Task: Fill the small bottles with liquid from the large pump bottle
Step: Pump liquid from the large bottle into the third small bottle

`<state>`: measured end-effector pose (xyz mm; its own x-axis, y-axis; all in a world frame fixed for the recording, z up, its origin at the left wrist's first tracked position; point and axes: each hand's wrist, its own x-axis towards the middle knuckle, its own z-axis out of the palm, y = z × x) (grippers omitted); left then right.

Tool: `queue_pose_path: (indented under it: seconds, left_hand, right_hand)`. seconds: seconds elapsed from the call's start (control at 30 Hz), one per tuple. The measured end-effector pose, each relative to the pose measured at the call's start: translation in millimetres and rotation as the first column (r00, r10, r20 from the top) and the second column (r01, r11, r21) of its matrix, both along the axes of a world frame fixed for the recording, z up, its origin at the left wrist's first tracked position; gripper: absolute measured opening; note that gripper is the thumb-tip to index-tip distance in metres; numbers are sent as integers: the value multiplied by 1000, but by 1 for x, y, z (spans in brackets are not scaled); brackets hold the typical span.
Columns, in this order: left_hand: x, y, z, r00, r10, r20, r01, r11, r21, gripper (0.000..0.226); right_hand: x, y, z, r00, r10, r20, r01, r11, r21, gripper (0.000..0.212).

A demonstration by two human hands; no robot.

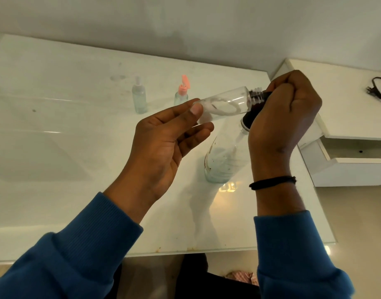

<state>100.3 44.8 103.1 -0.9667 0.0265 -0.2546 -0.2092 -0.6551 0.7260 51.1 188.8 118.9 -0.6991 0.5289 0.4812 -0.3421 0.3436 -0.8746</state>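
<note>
My left hand (163,139) pinches the base of a small clear bottle (226,104), which lies nearly level in the air, its threaded neck pointing right. That neck meets the black pump head (248,119) of the large clear pump bottle (221,160) standing on the counter. My right hand (286,113) is curled over the pump head and hides most of it. A little white liquid lies inside the small bottle. Two more small bottles stand farther back: one with a white cap (139,98) and one with an open pink flip cap (182,92).
The white glass counter (77,201) has a sink basin (34,152) sunk in on the left. A white open drawer unit (346,158) juts out at the right, with a black cable (379,89) on top. The counter's front edge runs below my forearms.
</note>
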Motion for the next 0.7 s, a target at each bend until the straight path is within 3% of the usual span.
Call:
queue_pose_path:
  seconds: [0.7]
  left_hand:
    - [0, 1, 1, 1000, -1, 1, 1, 1000, 9, 40]
  right_hand:
    - [1, 0, 2, 1000, 16, -26, -16, 1000, 1, 26]
